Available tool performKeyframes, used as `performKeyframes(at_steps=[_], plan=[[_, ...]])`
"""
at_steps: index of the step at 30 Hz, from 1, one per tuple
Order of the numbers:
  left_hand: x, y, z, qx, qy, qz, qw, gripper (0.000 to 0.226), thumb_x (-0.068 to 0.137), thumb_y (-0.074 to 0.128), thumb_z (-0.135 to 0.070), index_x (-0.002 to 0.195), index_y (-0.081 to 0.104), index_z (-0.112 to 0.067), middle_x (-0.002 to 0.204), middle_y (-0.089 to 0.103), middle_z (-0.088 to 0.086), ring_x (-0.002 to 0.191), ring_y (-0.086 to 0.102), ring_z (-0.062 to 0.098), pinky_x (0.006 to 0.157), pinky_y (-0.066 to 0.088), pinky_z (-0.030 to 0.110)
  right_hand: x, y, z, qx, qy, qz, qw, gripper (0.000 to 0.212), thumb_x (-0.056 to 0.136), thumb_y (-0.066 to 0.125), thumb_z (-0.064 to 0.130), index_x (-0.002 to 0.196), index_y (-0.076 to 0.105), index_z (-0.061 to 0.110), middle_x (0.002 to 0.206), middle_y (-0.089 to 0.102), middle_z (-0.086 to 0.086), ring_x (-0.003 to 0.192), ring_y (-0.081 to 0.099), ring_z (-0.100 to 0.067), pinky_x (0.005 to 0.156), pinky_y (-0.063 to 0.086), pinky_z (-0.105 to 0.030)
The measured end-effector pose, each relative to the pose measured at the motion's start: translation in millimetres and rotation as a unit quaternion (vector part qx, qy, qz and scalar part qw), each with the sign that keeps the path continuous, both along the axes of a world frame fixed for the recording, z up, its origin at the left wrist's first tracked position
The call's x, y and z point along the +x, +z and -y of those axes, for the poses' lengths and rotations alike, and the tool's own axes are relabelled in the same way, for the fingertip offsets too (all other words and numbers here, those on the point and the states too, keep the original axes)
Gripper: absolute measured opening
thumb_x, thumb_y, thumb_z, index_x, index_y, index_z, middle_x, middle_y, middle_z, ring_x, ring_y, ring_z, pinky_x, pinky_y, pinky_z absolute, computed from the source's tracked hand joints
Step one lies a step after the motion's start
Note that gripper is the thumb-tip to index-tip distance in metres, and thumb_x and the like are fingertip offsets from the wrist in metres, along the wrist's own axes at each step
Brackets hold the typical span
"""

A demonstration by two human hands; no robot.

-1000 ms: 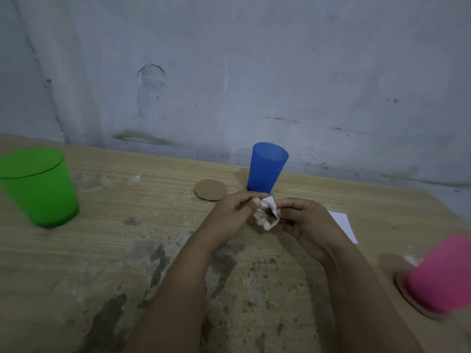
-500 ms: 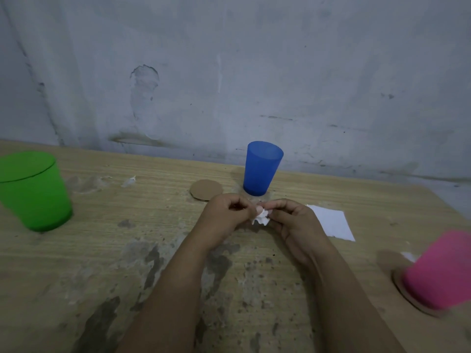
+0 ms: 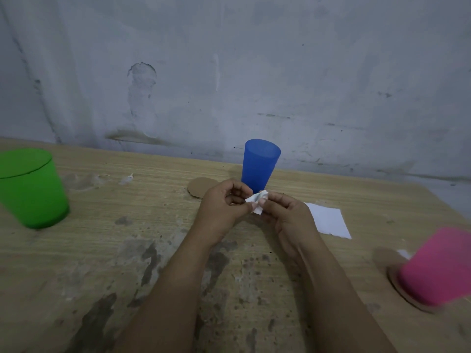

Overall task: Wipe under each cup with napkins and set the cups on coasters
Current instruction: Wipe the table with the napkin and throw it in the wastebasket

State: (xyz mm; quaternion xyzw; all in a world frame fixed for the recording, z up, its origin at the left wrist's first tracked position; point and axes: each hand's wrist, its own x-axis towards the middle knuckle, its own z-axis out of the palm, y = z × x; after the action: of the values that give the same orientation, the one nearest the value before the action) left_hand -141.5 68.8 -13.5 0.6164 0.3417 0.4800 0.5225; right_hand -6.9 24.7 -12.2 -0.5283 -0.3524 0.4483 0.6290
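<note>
Just in front of the blue cup (image 3: 260, 164), both hands meet above the worktop (image 3: 102, 250), pinching a small napkin (image 3: 257, 201), now crumpled tighter than a moment ago, likely ready for wiping. Left hand (image 3: 224, 207) and right hand (image 3: 285, 215) curl closed around it, forearms angled inward. Left of the cup lies a bare coaster (image 3: 200, 187); right, a flat napkin (image 3: 328, 220). Far right, the pink cup (image 3: 441, 268) sits on a coaster; far left, the green cup (image 3: 30, 187).
</note>
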Motion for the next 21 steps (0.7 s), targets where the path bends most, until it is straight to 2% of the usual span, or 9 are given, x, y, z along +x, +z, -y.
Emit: performKeyframes(at_steps=[4, 8, 11, 13, 16, 21], plan=[[4.7, 0.8, 3.8, 0.025, 0.021, -0.021, 0.999, 0.020, 0.074, 0.076, -0.003, 0.087, 0.065, -0.014, 0.088, 0.069, 0.001, 0.080, 0.066, 0.010, 0.071, 0.055, 0.019, -3.4, 2.2, 0.8, 0.011, -0.035, 0.059, 0.998, 0.011, 0.080, 0.068, 0.006, 0.088, 0.075, 0.008, 0.090, 0.074, -0.013, 0.088, 0.070, -0.030, 0.080, 0.057, -0.038], [6.5, 1.0, 5.7, 0.018, 0.035, 0.002, 0.999, 0.022, 0.076, 0.074, -0.003, 0.091, 0.065, -0.017, 0.088, 0.069, 0.004, 0.081, 0.066, 0.013, 0.071, 0.055, 0.019, -12.2, 2.2, 0.3, 0.035, -0.081, 0.119, 0.989, 0.012, 0.080, 0.069, 0.006, 0.087, 0.075, 0.012, 0.087, 0.075, -0.007, 0.083, 0.071, -0.021, 0.073, 0.059, -0.031], [5.9, 2.3, 4.3, -0.014, 0.027, 0.028, 0.999, 0.028, 0.077, 0.073, 0.001, 0.100, 0.064, -0.012, 0.090, 0.069, 0.007, 0.081, 0.066, 0.014, 0.072, 0.056, 0.020, -13.5, 0.4, -1.7, 0.051, -0.111, 0.151, 0.981, 0.011, 0.082, 0.068, 0.007, 0.089, 0.074, 0.012, 0.087, 0.074, -0.005, 0.084, 0.071, -0.019, 0.074, 0.059, -0.030], [6.2, 2.3, 4.1, -0.017, 0.029, 0.031, 0.999, 0.028, 0.077, 0.073, -0.001, 0.101, 0.064, -0.011, 0.091, 0.068, 0.008, 0.079, 0.066, 0.011, 0.072, 0.056, 0.021, -14.6, 0.7, -1.8, 0.056, -0.103, 0.135, 0.984, 0.009, 0.083, 0.068, 0.010, 0.090, 0.072, 0.010, 0.088, 0.074, -0.008, 0.085, 0.071, -0.021, 0.075, 0.059, -0.033], [7.5, 2.5, 4.9, -0.025, 0.023, 0.040, 0.999, 0.030, 0.077, 0.074, -0.003, 0.104, 0.063, -0.011, 0.092, 0.068, 0.010, 0.079, 0.065, 0.009, 0.071, 0.055, 0.019, -14.9, 3.1, -0.5, 0.059, -0.082, 0.111, 0.989, 0.011, 0.080, 0.068, 0.003, 0.088, 0.073, 0.010, 0.089, 0.074, -0.009, 0.086, 0.071, -0.023, 0.075, 0.059, -0.031], [3.1, 0.1, 1.2, -0.005, 0.053, -0.005, 0.999, 0.025, 0.086, 0.061, -0.003, 0.105, 0.063, -0.019, 0.091, 0.069, 0.002, 0.089, 0.064, 0.008, 0.081, 0.051, 0.017, 5.7, 6.5, -1.1, 0.021, -0.150, 0.182, 0.972, 0.022, 0.081, 0.062, -0.003, 0.084, 0.075, 0.015, 0.088, 0.074, -0.002, 0.085, 0.070, -0.019, 0.084, 0.057, -0.036]])
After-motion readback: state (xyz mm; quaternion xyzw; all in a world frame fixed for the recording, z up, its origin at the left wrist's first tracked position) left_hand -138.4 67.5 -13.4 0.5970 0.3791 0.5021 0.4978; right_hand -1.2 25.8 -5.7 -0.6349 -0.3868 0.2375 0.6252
